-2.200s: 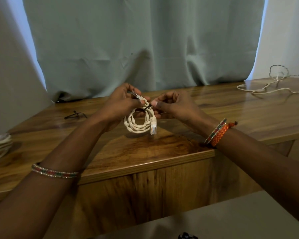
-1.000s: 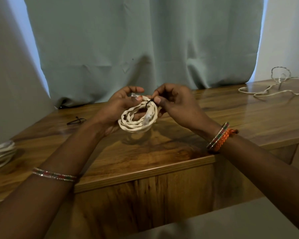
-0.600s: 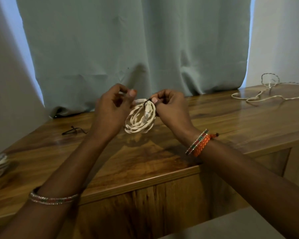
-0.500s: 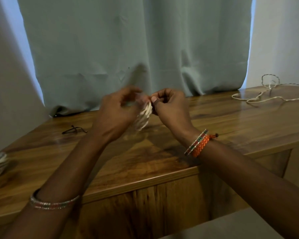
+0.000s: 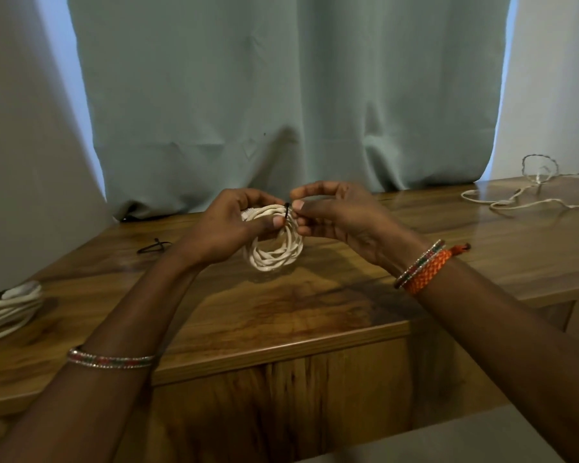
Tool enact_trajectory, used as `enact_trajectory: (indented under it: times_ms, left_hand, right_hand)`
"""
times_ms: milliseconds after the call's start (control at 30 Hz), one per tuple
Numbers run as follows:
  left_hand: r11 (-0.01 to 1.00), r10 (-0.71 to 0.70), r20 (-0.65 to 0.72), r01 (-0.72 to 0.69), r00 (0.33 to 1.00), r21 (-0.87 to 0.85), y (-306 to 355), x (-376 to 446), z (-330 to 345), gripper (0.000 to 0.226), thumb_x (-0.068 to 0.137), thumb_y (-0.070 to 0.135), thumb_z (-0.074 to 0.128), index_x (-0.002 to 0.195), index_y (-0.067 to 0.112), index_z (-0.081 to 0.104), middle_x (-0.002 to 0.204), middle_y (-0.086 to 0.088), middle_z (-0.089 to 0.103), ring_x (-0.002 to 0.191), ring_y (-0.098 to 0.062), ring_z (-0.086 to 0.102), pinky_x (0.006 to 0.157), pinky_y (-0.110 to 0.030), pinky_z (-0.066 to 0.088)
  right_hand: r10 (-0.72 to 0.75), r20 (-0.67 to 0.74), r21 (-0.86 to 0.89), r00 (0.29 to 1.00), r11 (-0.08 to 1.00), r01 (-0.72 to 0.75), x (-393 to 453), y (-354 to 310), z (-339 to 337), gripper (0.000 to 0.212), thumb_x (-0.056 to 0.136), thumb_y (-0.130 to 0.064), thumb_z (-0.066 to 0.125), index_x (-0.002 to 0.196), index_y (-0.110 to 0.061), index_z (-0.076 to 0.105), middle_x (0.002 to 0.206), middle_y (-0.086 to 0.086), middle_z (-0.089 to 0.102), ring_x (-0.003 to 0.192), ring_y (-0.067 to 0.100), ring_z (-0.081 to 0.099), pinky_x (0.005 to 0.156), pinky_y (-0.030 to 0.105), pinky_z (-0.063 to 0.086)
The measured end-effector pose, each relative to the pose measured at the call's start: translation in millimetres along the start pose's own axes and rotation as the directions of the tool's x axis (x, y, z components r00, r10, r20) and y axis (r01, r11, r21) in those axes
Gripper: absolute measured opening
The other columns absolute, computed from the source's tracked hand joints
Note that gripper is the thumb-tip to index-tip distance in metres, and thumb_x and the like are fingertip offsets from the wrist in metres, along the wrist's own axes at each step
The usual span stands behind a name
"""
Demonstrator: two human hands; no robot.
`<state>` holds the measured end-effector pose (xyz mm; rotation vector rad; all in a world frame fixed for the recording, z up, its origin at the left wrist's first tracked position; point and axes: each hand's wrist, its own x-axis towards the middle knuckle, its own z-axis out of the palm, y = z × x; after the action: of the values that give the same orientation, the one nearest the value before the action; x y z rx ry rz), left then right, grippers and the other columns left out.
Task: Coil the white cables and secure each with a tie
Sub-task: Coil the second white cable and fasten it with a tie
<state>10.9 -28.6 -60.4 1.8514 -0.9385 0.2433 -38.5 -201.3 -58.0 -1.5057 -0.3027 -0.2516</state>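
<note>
A small coil of white cable hangs just above the wooden table, held upright between both hands. My left hand grips the coil's upper left side, thumb across the strands. My right hand pinches a thin black tie that wraps the top of the coil. The tie's ends are mostly hidden by my fingertips.
Another coiled white cable lies at the table's left edge. A loose, uncoiled white cable sprawls at the far right. A spare black tie lies left of my hands. A pale green curtain hangs behind the table.
The coil has turned from edge-on to face me, with its loop open. Both hands stayed at its top, the right fingers still working the black tie.
</note>
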Motion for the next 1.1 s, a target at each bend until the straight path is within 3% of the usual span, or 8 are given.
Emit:
enact_trajectory:
  times_ms: [133, 267, 433, 633, 800, 967, 1100]
  left_hand:
    - [0.999, 0.003, 0.061, 0.0, 0.998, -0.049, 2, 0, 3, 0.024, 0.083, 0.003, 0.062, 0.106, -0.004, 0.063, 0.09, -0.012, 0.07, 0.074, -0.007, 0.067, 0.07, -0.017, 0.054]
    - [0.997, 0.004, 0.074, 0.001, 0.997, -0.075, 3, 0, 4, 0.022, 0.082, 0.006, 0.062, 0.102, -0.001, 0.065, 0.083, -0.004, 0.072, 0.075, -0.008, 0.068, 0.07, -0.018, 0.055]
    - [0.999, 0.023, 0.055, -0.022, 0.998, -0.033, 4, 0, 3, 0.02, 0.085, 0.003, 0.06, 0.104, -0.001, 0.063, 0.091, -0.011, 0.069, 0.079, -0.011, 0.066, 0.073, -0.018, 0.054]
    - [1.0, 0.026, 0.053, -0.026, 0.998, 0.001, 1, 1, 4, 0.018, 0.086, 0.005, 0.062, 0.103, 0.002, 0.064, 0.095, -0.014, 0.07, 0.082, -0.014, 0.067, 0.076, -0.022, 0.055]
    - [0.999, 0.013, 0.094, -0.01, 0.996, -0.034, 2, 0, 3, 0.035, 0.077, 0.021, 0.064, 0.104, -0.001, 0.065, 0.096, -0.018, 0.07, 0.084, -0.018, 0.067, 0.078, -0.028, 0.055]
    - [0.99, -0.013, 0.15, 0.034, 0.989, -0.135, 5, -3, 5, 0.034, 0.08, 0.017, 0.067, 0.106, -0.003, 0.063, 0.096, -0.018, 0.07, 0.083, -0.02, 0.068, 0.078, -0.028, 0.055]
    - [0.986, -0.029, 0.164, 0.055, 0.986, -0.156, 6, -4, 5, 0.034, 0.078, 0.017, 0.06, 0.106, -0.002, 0.063, 0.096, -0.017, 0.069, 0.082, -0.019, 0.066, 0.074, -0.024, 0.055]
  right_hand:
    - [-0.107, 0.077, -0.24, 0.991, 0.963, 0.122, -3, -5, -11, 0.012, 0.082, -0.003, 0.067, 0.094, -0.003, 0.068, 0.082, 0.011, 0.07, 0.066, 0.012, 0.067, 0.065, 0.021, 0.058]
    - [-0.195, 0.127, -0.463, 0.972, 0.855, 0.233, 1, -9, -15, 0.01, 0.081, -0.006, 0.069, 0.088, -0.013, 0.07, 0.079, -0.001, 0.071, 0.069, 0.005, 0.066, 0.061, 0.017, 0.053]
    - [-0.225, 0.155, -0.384, 0.962, 0.884, 0.268, 4, -5, -14, 0.011, 0.082, -0.003, 0.068, 0.092, -0.007, 0.068, 0.075, 0.003, 0.07, 0.07, 0.012, 0.069, 0.065, 0.024, 0.057]
    - [-0.292, 0.137, -0.403, 0.947, 0.856, 0.322, 3, 3, -14, 0.012, 0.083, -0.007, 0.068, 0.095, -0.005, 0.069, 0.077, 0.007, 0.071, 0.069, 0.013, 0.069, 0.062, 0.021, 0.055]
    - [-0.394, 0.156, -0.485, 0.906, 0.768, 0.418, 4, 5, -15, 0.007, 0.085, -0.013, 0.068, 0.091, -0.009, 0.07, 0.075, 0.004, 0.071, 0.065, 0.014, 0.07, 0.061, 0.025, 0.055]
    - [-0.505, 0.203, -0.593, 0.839, 0.618, 0.516, 0, 5, -15, 0.008, 0.089, -0.02, 0.065, 0.088, -0.012, 0.067, 0.069, -0.007, 0.067, 0.058, 0.004, 0.064, 0.059, 0.022, 0.052]
    - [-0.535, 0.223, -0.614, 0.815, 0.572, 0.544, -1, 8, -15, 0.01, 0.091, -0.017, 0.061, 0.09, -0.008, 0.064, 0.071, -0.001, 0.067, 0.058, 0.008, 0.064, 0.058, 0.027, 0.055]
